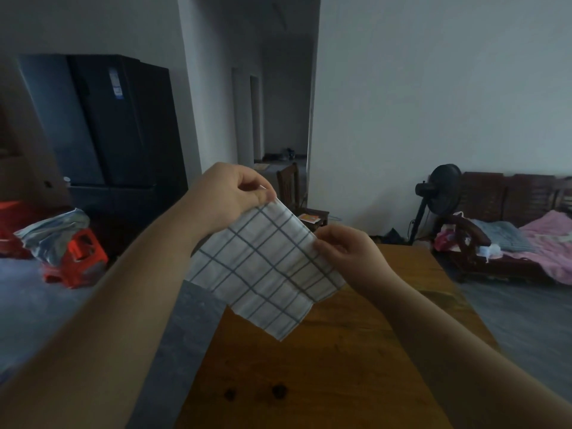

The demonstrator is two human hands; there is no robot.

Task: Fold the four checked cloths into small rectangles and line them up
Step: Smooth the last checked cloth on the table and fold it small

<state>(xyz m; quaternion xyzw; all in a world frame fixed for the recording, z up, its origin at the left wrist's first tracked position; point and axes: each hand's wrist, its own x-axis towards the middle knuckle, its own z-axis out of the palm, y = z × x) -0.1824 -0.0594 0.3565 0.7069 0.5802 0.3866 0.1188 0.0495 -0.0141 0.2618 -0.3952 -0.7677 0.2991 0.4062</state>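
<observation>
The left hand (230, 196) had its fingers curled, thumb and forefinger pinching the top corner of a white cloth with a blue-grey check (263, 270). The right hand (346, 253), also curled, pinched the cloth's edge at about 2 o'clock from its middle. The cloth hung in the air between the hands, turned like a diamond with one corner pointing down. It was fairly flat, and the edge of a second layer showed at its lower right. It hung above the far left part of a brown wooden table (340, 366).

At 10 o'clock from the cloth stood a tall dark refrigerator (117, 125), at 9 o'clock a red plastic stool (80, 252). At 2 o'clock stood a black pedestal fan (442, 188).
</observation>
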